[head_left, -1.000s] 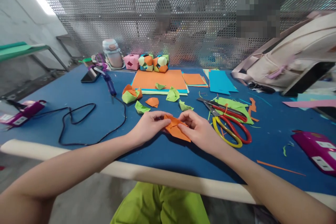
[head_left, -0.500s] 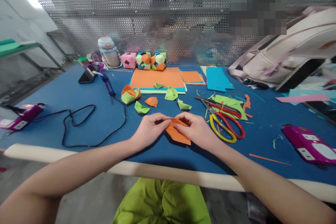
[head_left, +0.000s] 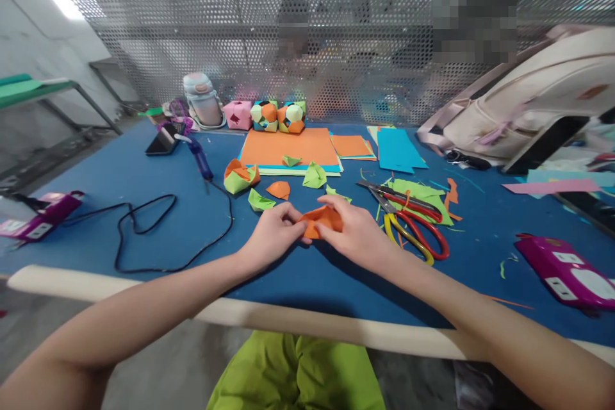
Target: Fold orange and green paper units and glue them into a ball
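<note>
A folded orange paper piece (head_left: 318, 223) is held between my two hands above the blue table. My left hand (head_left: 273, 234) pinches its left end. My right hand (head_left: 353, 228) grips the right side, thumb in front and fingers behind. Just beyond lie a small orange folded piece (head_left: 278, 190), a green folded piece (head_left: 260, 201) and another green one (head_left: 314, 175). An orange-and-green assembled piece (head_left: 240, 176) sits to their left. Two pairs of scissors, with red handles (head_left: 435, 240) and yellow handles (head_left: 408, 237), lie right of my right hand.
Paper sheets (head_left: 288, 146) and blue paper (head_left: 398, 148) lie at the back, near paper balls (head_left: 291, 117) and a bottle (head_left: 202, 102). A black cable (head_left: 118, 237) crosses the left side. Purple power strips (head_left: 562, 269) and a backpack (head_left: 538, 96) stand right.
The orange paper has been turned and raised, and its lower flap no longer points down toward me. My right hand's fingers have lifted and spread behind it, partly covering a green piece.
</note>
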Demonstrator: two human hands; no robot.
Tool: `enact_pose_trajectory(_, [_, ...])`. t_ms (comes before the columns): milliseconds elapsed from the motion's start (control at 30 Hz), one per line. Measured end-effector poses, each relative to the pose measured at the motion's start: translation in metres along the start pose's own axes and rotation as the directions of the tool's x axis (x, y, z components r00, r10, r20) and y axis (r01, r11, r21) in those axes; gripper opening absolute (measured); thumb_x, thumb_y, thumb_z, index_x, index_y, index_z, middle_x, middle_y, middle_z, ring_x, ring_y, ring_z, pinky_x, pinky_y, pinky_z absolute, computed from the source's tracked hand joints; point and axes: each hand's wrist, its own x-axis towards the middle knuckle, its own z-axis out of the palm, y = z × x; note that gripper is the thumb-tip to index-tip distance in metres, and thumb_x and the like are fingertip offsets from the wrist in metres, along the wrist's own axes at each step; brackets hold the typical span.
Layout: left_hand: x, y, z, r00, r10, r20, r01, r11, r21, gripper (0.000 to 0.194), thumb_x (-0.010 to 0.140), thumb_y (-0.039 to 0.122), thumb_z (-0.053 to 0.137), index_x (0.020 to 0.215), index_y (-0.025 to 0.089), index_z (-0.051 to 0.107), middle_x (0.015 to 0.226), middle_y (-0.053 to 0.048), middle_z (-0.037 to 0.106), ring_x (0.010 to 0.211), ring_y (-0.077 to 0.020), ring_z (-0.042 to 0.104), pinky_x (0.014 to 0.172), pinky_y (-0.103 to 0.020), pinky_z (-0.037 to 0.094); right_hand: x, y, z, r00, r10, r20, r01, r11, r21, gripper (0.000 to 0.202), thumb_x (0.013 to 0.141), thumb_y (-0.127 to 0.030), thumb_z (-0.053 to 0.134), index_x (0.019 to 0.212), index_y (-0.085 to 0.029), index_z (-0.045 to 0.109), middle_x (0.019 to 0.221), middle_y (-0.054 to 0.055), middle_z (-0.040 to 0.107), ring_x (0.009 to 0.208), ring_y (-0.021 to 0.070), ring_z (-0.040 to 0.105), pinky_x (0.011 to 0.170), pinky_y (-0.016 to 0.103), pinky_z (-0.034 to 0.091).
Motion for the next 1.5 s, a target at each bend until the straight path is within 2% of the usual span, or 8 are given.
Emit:
enact_pose_trajectory(133, [0.003,0.0,0.007,0.992,-0.075,-0.105,0.046,0.967,-0.251,0.018,0.069,0.012,0.062,0.065,0.014,0.044,0.059,0.006,0.053,0.054,-0.0089,0.063,0.06,-0.025,0.056,-0.001,0.002,0.002,0.966,0.256,-0.029,-0.226,0.896,0.382,0.04,0.074,-0.027,0.061,0.111,-0.019,0.046,0.097,0.009,0.066,0.081,0.0208,0.066,0.072,0.036,0.053])
enact_pose_trajectory(300, [0.005,-0.003,0.013,0.99,-0.129,-0.053,0.094,0.897,-0.432,0.022,0.069,0.004,0.06,0.074,0.016,0.041,0.066,0.005,0.059,0.058,-0.008,0.064,0.066,-0.026,0.058,-0.001,0.005,0.015,0.956,0.285,-0.066,-0.186,0.766,0.616,0.049,0.071,-0.025,0.062,0.115,-0.018,0.04,0.097,0.007,0.064,0.075,0.0157,0.064,0.069,0.032,0.053])
enact_pose_trajectory(467, [0.005,0.0,0.015,0.984,-0.155,0.09,0.18,0.852,-0.492,0.032,0.069,0.0,0.059,0.097,0.013,0.051,0.091,-0.005,0.066,0.069,-0.0101,0.066,0.064,-0.021,0.056,-0.001,0.004,0.017,0.966,0.204,-0.159,-0.096,0.853,0.512,0.03,0.076,-0.021,0.057,0.105,-0.019,0.05,0.095,0.006,0.065,0.078,0.015,0.063,0.072,0.03,0.052])
enact_pose_trajectory(733, [0.002,0.001,0.013,0.981,-0.14,0.133,0.188,0.845,-0.5,0.013,0.074,0.007,0.058,0.087,0.01,0.058,0.08,-0.003,0.066,0.066,-0.0098,0.064,0.066,-0.023,0.056,-0.002,0.006,0.015,0.946,-0.059,-0.319,0.121,0.976,0.18,0.002,0.083,-0.018,0.053,0.082,-0.018,0.055,0.079,0.003,0.06,0.073,0.0151,0.057,0.068,0.029,0.048])
enact_pose_trajectory(900, [0.003,-0.003,0.014,0.981,-0.141,0.132,0.187,0.865,-0.465,0.005,0.073,0.011,0.06,0.076,0.011,0.056,0.068,0.0,0.063,0.059,-0.0095,0.062,0.061,-0.023,0.055,-0.004,0.005,0.016,0.901,-0.26,-0.348,0.3,0.952,0.066,0.013,0.085,-0.01,0.048,0.087,-0.019,0.056,0.083,0.006,0.061,0.079,0.0163,0.058,0.073,0.031,0.05])
enact_pose_trajectory(1167, [0.003,-0.001,0.012,0.977,-0.117,0.176,0.189,0.857,-0.479,0.011,0.07,0.02,0.064,0.076,0.011,0.061,0.068,-0.001,0.062,0.061,-0.01,0.058,0.058,-0.021,0.05,-0.009,0.008,0.012,0.834,-0.487,-0.259,0.482,0.872,-0.087,0.028,0.084,-0.005,0.047,0.107,-0.015,0.061,0.102,0.014,0.066,0.094,0.0203,0.062,0.083,0.036,0.052])
enact_pose_trajectory(1267, [0.002,-0.001,0.01,0.982,-0.093,0.163,0.159,0.876,-0.456,0.013,0.07,0.024,0.065,0.071,0.011,0.061,0.064,0.001,0.06,0.06,-0.0081,0.055,0.057,-0.018,0.045,-0.009,0.006,0.01,0.833,-0.499,-0.239,0.491,0.866,-0.098,0.027,0.082,-0.01,0.051,0.106,-0.015,0.063,0.104,0.015,0.066,0.095,0.0226,0.062,0.084,0.039,0.052])
enact_pose_trajectory(1500, [0.0,-0.001,0.005,0.987,-0.072,0.145,0.114,0.946,-0.303,0.019,0.073,0.032,0.062,0.07,0.013,0.063,0.062,0.002,0.059,0.056,-0.0093,0.055,0.056,-0.02,0.044,-0.008,0.001,0.011,0.934,-0.289,-0.21,0.307,0.95,0.055,0.019,0.088,-0.022,0.051,0.1,-0.022,0.065,0.099,0.009,0.067,0.092,0.0205,0.063,0.083,0.038,0.052])
